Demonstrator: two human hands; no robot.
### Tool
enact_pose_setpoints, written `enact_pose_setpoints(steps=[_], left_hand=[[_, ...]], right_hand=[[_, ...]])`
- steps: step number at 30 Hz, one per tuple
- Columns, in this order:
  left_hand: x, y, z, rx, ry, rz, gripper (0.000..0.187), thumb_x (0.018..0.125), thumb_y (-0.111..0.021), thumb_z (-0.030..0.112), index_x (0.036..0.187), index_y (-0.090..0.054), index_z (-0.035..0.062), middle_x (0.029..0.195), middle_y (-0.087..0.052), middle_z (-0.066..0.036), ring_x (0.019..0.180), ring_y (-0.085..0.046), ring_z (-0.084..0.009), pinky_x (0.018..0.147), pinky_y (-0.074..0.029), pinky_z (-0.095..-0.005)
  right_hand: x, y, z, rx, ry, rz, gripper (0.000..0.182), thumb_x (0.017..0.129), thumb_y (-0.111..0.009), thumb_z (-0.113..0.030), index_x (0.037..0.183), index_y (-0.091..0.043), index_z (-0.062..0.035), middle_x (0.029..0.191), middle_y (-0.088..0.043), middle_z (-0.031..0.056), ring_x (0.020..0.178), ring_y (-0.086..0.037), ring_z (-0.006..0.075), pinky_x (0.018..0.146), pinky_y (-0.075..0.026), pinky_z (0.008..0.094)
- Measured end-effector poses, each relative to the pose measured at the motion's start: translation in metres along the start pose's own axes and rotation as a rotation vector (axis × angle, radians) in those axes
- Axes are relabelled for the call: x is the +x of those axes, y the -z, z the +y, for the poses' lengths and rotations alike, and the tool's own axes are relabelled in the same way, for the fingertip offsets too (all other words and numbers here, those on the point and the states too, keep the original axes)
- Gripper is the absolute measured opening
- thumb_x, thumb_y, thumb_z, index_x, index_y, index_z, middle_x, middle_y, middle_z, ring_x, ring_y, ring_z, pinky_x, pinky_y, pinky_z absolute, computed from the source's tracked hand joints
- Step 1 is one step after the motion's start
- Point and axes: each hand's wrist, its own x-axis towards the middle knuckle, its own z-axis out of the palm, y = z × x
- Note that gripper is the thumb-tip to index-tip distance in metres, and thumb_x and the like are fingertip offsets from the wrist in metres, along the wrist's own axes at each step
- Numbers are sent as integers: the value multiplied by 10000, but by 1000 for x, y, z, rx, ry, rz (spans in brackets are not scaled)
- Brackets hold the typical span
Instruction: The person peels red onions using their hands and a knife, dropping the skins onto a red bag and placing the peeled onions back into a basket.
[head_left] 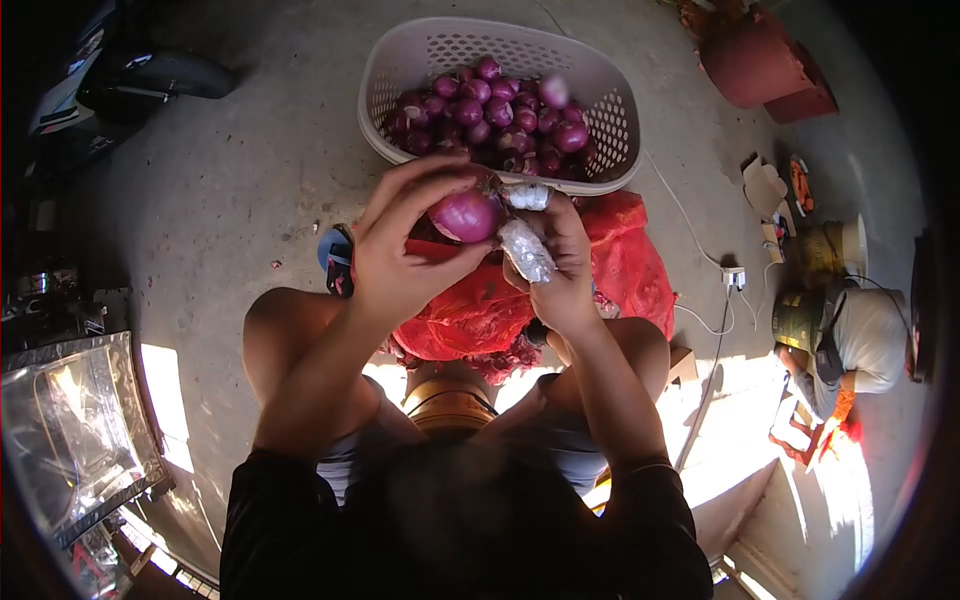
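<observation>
My left hand [390, 240] is wrapped around a red onion [467, 214], its fingers over the top and its thumb beneath. From the other side, my right hand [558, 250] meets the onion with thumb and index finger, both covered in silver tape [527, 250]. The pinch closes at the onion's right end; whether a small tool is in it cannot be made out. Just beyond my hands stands a pale plastic basket [615, 75] with many red onions [490, 110] inside. Below my hands lies a red mesh sack [630, 255], with loose purple skins along its near edge.
Between my legs is a yellow bucket [450, 403]. A white power adapter [733, 276] with cables lies on the floor at right. Red pots [755, 60] stand far right, above an opened cardboard box [765, 190]. A motorcycle wheel [175, 75] is at upper left.
</observation>
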Motion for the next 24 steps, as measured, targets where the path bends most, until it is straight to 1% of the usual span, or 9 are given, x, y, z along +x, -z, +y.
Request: enact_pose_setpoints(steps=[2,5,8,11,14,17,20,23,24], left_hand=[[2,1,2,-25,36,-18,648,585,-767,-9,1177,-505,17,1258,-475,-141,1137,-511,-268,912,-463,-337],[2,-5,3,-202,128,-4,657,602,-750,-29,1201,-484,19,1257,-475,-139,1159,-492,-248,939,-444,-334],[0,-5,8,-350,294,-19,666,625,-729,-49,1229,-458,20,1281,-459,-133,1183,-465,-226,957,-430,-338],[-1,-5,5,-420,295,-41,693,640,-714,-64,1265,-426,16,1310,-436,-128,1200,-444,-213,970,-419,-340],[-2,-5,5,-484,348,-39,714,640,-706,-76,1284,-409,12,1326,-420,-131,1204,-439,-214,972,-418,-336],[-2,-5,4,-456,300,-40,721,638,-698,-85,1290,-405,8,1328,-417,-134,1207,-434,-216,970,-422,-332],[-1,-4,6,-376,274,-42,713,635,-689,-93,1284,-412,2,1330,-413,-141,1210,-430,-216,958,-435,-330],[-2,-4,6,-333,185,-27,715,630,-688,-96,1283,-412,-4,1330,-411,-148,1207,-433,-216,950,-442,-330],[-2,-5,7,-352,192,-23,716,629,-688,-96,1283,-411,-6,1328,-414,-149,1204,-436,-216,946,-445,-331]], right_hand=[[3,2,-5,-222,63,-9,468,830,-597,-12,1251,-398,-63,958,-587,79,817,-533,90,727,-415,236],[4,15,-9,-359,69,-58,510,810,-600,20,1264,-381,-53,948,-582,72,819,-532,87,741,-410,239],[5,14,-18,-331,23,-86,545,800,-601,28,1283,-360,-51,912,-584,57,816,-533,88,747,-404,233],[5,22,-15,-379,-8,-111,571,795,-608,25,1296,-345,-51,878,-586,39,813,-534,97,748,-396,230],[4,20,-13,-373,-46,-139,573,793,-617,13,1293,-345,-52,848,-585,31,799,-527,97,742,-388,224],[4,20,-12,-467,8,-137,574,794,-624,0,1293,-346,-54,834,-577,33,782,-513,95,737,-383,222],[5,14,-8,-392,27,-97,563,795,-631,-15,1285,-356,-52,817,-571,34,766,-502,90,731,-381,223],[4,10,-8,-368,42,-102,538,793,-633,-18,1264,-375,-51,817,-573,35,766,-500,86,726,-377,219],[4,11,-6,-398,77,-98,529,792,-633,-18,1256,-380,-51,817,-575,36,765,-502,86,725,-379,220]])
